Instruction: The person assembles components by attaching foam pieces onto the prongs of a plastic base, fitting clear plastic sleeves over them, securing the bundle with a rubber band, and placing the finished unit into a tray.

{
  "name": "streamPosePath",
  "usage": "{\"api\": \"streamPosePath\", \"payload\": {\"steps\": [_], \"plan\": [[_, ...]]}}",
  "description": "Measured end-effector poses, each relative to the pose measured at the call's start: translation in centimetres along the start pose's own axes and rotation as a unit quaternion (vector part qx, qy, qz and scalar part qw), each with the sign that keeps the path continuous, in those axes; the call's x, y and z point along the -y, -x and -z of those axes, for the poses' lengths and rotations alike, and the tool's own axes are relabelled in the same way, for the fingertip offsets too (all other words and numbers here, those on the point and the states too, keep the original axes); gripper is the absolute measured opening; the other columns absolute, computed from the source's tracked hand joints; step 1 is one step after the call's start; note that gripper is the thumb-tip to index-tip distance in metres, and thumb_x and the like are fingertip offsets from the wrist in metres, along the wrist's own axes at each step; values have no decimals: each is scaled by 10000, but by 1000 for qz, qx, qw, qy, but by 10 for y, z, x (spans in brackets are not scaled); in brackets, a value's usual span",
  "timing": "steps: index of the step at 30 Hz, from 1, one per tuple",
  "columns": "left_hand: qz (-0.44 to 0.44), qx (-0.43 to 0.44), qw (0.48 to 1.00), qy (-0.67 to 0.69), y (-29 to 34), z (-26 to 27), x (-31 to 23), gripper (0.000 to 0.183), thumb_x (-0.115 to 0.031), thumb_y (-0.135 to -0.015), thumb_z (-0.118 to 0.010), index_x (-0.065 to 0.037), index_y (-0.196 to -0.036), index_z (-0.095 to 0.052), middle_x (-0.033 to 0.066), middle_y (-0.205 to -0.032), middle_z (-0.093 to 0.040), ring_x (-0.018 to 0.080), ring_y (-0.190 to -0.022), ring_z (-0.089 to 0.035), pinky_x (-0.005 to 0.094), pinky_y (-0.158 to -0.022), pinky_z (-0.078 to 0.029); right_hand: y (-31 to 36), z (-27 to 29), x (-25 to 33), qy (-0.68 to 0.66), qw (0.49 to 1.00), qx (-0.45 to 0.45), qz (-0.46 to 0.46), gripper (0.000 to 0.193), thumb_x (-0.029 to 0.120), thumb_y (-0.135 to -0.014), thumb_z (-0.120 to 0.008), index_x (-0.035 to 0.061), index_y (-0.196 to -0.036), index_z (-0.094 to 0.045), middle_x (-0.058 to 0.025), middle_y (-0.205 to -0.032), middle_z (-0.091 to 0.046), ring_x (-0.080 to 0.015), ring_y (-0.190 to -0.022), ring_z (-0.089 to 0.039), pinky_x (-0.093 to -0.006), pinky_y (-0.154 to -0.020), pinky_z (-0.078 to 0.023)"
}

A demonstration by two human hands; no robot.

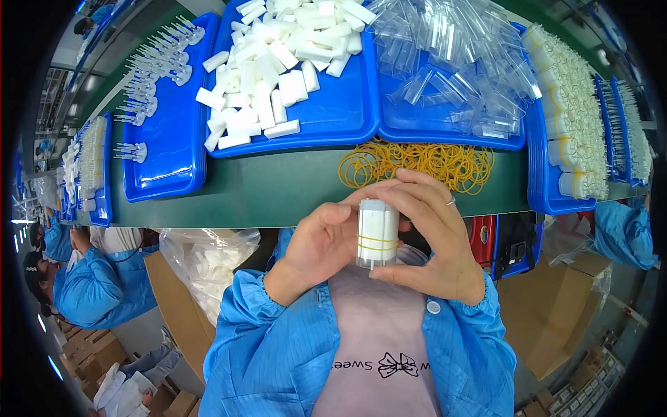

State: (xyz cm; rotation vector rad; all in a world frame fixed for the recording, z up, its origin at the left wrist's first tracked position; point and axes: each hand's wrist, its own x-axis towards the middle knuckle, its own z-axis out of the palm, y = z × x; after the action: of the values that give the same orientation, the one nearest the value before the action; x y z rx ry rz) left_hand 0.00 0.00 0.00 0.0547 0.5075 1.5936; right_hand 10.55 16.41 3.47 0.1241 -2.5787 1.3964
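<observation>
My left hand and my right hand together hold a bundle of clear tubes with white inserts, upright, close to my chest. A yellow rubber band is wrapped around the bundle near its lower half. Both hands grip its sides, fingers curled over the top. Just beyond the hands, a loose pile of yellow rubber bands lies on the dark green table.
Blue trays stand behind: one with white blocks, one with clear tubes, one with small clear parts, one with stacked white pieces. A plastic bag of white pieces and cardboard boxes sit below. Co-workers in blue sit at left.
</observation>
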Motion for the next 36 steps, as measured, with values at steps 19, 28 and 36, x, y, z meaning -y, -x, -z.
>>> {"api": "streamPosePath", "payload": {"steps": [19, 28, 36], "plan": [[-224, -127, 961, -105, 1, -14, 5, 723, -115, -851, -661, -119, -1456, -264, 97, -1342, -446, 217, -1255, -427, 379, -1021, -383, 6, -13, -3, -107, 982, -153, -27, 575, 26, -616, -790, 67, -1151, -586, -115, -1122, -513, -217, -898, -578, -299, -690, -506], [-288, -119, 914, -259, 1, -4, 7, 546, -112, -840, -691, -26, -1308, -424, 122, -1229, -525, 180, -1124, -519, 312, -946, -433, 6, -19, -2, -130, 971, -197, -28, 583, -3, -633, -770, 66, -1175, -568, -122, -1146, -496, -217, -941, -553, -309, -770, -490], [-350, -93, 889, -279, 0, -6, 9, 511, 10, -811, -685, -16, -1255, -433, 165, -1301, -448, 201, -1133, -518, 323, -945, -448, 7, -18, -13, -245, 955, -163, -44, 527, 69, -691, -773, 57, -1171, -556, -119, -1176, -472, -214, -1031, -541, -319, -837, -495]]}}
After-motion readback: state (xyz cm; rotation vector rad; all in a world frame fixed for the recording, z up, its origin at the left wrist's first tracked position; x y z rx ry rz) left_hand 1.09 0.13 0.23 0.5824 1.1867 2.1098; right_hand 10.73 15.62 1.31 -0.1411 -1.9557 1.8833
